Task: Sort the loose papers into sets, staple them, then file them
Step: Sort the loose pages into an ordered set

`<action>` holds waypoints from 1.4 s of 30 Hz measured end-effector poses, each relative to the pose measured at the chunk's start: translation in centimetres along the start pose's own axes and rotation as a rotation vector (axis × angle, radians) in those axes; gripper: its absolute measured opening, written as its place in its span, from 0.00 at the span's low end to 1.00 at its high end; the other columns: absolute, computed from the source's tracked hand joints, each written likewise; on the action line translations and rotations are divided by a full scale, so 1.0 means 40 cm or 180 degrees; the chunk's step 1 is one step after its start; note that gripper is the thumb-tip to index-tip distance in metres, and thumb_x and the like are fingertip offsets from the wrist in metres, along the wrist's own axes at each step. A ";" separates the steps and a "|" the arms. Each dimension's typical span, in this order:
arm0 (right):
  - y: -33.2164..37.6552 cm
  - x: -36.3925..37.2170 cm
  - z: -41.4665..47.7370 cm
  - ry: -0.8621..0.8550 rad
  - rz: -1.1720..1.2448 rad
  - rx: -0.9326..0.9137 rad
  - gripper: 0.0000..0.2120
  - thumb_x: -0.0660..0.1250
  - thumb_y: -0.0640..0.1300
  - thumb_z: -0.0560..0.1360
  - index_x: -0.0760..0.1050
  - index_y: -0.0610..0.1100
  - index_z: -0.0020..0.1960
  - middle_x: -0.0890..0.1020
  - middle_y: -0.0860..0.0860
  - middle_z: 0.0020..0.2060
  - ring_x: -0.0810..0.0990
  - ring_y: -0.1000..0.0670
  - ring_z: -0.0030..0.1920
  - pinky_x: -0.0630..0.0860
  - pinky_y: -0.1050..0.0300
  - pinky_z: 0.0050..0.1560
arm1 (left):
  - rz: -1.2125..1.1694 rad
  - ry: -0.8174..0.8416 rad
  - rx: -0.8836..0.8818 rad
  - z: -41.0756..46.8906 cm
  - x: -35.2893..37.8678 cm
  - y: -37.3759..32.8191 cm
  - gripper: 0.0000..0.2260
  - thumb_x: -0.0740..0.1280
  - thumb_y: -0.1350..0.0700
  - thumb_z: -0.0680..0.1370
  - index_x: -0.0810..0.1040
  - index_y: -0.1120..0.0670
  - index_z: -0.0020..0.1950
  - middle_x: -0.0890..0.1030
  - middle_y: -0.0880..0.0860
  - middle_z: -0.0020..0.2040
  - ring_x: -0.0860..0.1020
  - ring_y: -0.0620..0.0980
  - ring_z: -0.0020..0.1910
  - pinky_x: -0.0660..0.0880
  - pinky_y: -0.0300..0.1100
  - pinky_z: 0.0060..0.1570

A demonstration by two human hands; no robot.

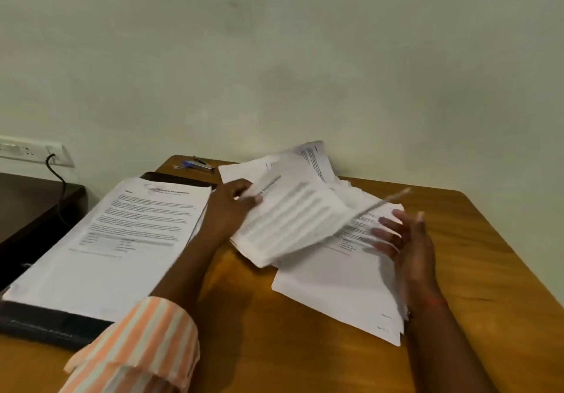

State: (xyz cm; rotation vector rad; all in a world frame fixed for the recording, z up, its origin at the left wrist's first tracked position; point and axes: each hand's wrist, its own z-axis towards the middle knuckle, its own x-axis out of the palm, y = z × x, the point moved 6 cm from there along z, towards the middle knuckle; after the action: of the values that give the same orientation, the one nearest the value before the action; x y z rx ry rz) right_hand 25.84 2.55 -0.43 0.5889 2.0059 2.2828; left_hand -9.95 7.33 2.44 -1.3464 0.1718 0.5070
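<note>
My left hand [233, 203] pinches the upper left edge of a set of printed sheets [293, 224], lifted and tilted above the table. My right hand [403, 240] hovers open beside the sheets' right edge, fingers spread, holding nothing. Under them a loose pile of white papers [338, 289] lies spread on the wooden table [457, 316]. More loose sheets [317, 157] stick up at the back. A thick stack of printed papers [122, 240] rests on an open black file folder [45, 325] at the left. A blue and silver stapler [198, 165] lies at the table's far edge.
A plain wall rises right behind the table. A dark lower cabinet [27, 206] stands to the left. A white socket strip [33, 151] on the wall has a black cable [59, 179] hanging down from it.
</note>
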 end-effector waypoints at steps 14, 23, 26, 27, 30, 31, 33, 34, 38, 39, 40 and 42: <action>-0.024 0.031 -0.033 0.0885 -0.1293 0.0501 0.11 0.76 0.35 0.72 0.83 0.40 0.54 0.87 0.45 0.49 0.87 0.43 0.48 0.82 0.42 0.55 | -0.1737 0.0265 -0.0612 -0.034 0.065 0.017 0.11 0.71 0.53 0.79 0.78 0.55 0.60 0.86 0.55 0.50 0.86 0.51 0.48 0.83 0.43 0.43; -0.022 0.014 -0.011 0.0439 -0.0873 0.0252 0.12 0.67 0.37 0.80 0.79 0.47 0.62 0.86 0.52 0.54 0.85 0.49 0.54 0.81 0.51 0.54 | -0.1322 0.0587 -0.0895 -0.061 0.135 0.051 0.07 0.69 0.54 0.82 0.78 0.53 0.59 0.86 0.54 0.55 0.86 0.55 0.51 0.84 0.53 0.49; -0.015 -0.015 -0.002 -0.0086 -0.0897 0.0085 0.12 0.65 0.38 0.81 0.78 0.47 0.63 0.85 0.54 0.54 0.83 0.51 0.55 0.78 0.54 0.54 | -0.1280 0.0190 -0.0889 -0.052 0.122 0.073 0.05 0.68 0.56 0.82 0.81 0.54 0.56 0.86 0.52 0.54 0.85 0.53 0.53 0.81 0.55 0.59; -0.013 -0.030 0.002 -0.0296 -0.0842 0.0051 0.12 0.65 0.38 0.82 0.78 0.46 0.64 0.84 0.54 0.54 0.82 0.51 0.56 0.77 0.54 0.55 | -0.1251 0.0101 -0.0929 -0.051 0.116 0.082 0.06 0.68 0.55 0.82 0.81 0.54 0.57 0.85 0.52 0.54 0.84 0.53 0.54 0.80 0.55 0.61; -0.012 -0.057 0.009 -0.0559 -0.0772 0.0077 0.12 0.65 0.37 0.81 0.78 0.46 0.63 0.83 0.54 0.54 0.81 0.53 0.55 0.76 0.49 0.59 | -0.1216 -0.0005 -0.1008 -0.046 0.114 0.105 0.07 0.67 0.55 0.82 0.81 0.54 0.57 0.85 0.52 0.55 0.83 0.54 0.55 0.78 0.57 0.63; -0.013 -0.062 0.009 -0.0576 -0.0755 0.0100 0.12 0.65 0.37 0.81 0.78 0.45 0.63 0.83 0.54 0.54 0.81 0.53 0.55 0.76 0.49 0.59 | -0.1232 -0.0001 -0.1015 -0.046 0.114 0.105 0.07 0.66 0.55 0.82 0.81 0.54 0.57 0.85 0.52 0.55 0.83 0.54 0.55 0.78 0.57 0.63; -0.015 -0.063 0.008 -0.0591 -0.0691 0.0120 0.12 0.65 0.37 0.81 0.78 0.44 0.64 0.83 0.52 0.55 0.81 0.52 0.55 0.77 0.51 0.55 | -0.1314 0.0016 -0.1022 -0.047 0.117 0.104 0.06 0.66 0.56 0.82 0.82 0.55 0.56 0.86 0.52 0.55 0.83 0.54 0.56 0.78 0.55 0.63; -0.014 -0.064 0.008 -0.0593 -0.0673 0.0119 0.13 0.65 0.37 0.81 0.78 0.44 0.64 0.83 0.52 0.55 0.81 0.52 0.55 0.77 0.53 0.53 | -0.1346 0.0027 -0.1014 -0.047 0.119 0.102 0.06 0.66 0.57 0.83 0.82 0.55 0.56 0.86 0.53 0.55 0.83 0.54 0.56 0.78 0.55 0.63; -0.020 -0.064 0.015 -0.0564 -0.0617 0.0107 0.13 0.65 0.37 0.81 0.78 0.44 0.65 0.84 0.51 0.56 0.81 0.51 0.56 0.77 0.54 0.52 | -0.1345 0.0001 -0.0984 -0.043 0.119 0.100 0.06 0.65 0.58 0.83 0.81 0.55 0.55 0.86 0.53 0.54 0.83 0.54 0.55 0.78 0.54 0.63; -0.019 -0.063 0.015 -0.0554 -0.0609 0.0097 0.13 0.65 0.37 0.81 0.78 0.44 0.65 0.84 0.51 0.56 0.81 0.51 0.55 0.77 0.54 0.53 | -0.1329 0.0001 -0.0994 -0.043 0.119 0.101 0.06 0.65 0.58 0.83 0.81 0.55 0.56 0.86 0.53 0.54 0.83 0.53 0.55 0.78 0.53 0.63; -0.019 -0.063 0.015 -0.0548 -0.0604 0.0092 0.13 0.65 0.37 0.81 0.78 0.44 0.65 0.84 0.51 0.56 0.82 0.51 0.56 0.78 0.53 0.53 | -0.1321 0.0003 -0.0992 -0.044 0.119 0.100 0.06 0.65 0.58 0.83 0.81 0.55 0.56 0.86 0.53 0.54 0.83 0.53 0.55 0.78 0.53 0.63; -0.019 -0.063 0.017 -0.0542 -0.0582 0.0097 0.13 0.65 0.37 0.81 0.78 0.45 0.64 0.84 0.51 0.56 0.82 0.50 0.56 0.78 0.50 0.56 | -0.1322 0.0011 -0.0982 -0.045 0.120 0.098 0.07 0.65 0.57 0.83 0.81 0.55 0.57 0.85 0.52 0.54 0.83 0.53 0.56 0.78 0.53 0.63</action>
State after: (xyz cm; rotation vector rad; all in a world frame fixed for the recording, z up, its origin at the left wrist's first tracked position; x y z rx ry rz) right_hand 28.24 2.60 -1.73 0.5557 1.9311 2.0296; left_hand -7.16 7.32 -3.36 -1.6316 -0.1901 0.1829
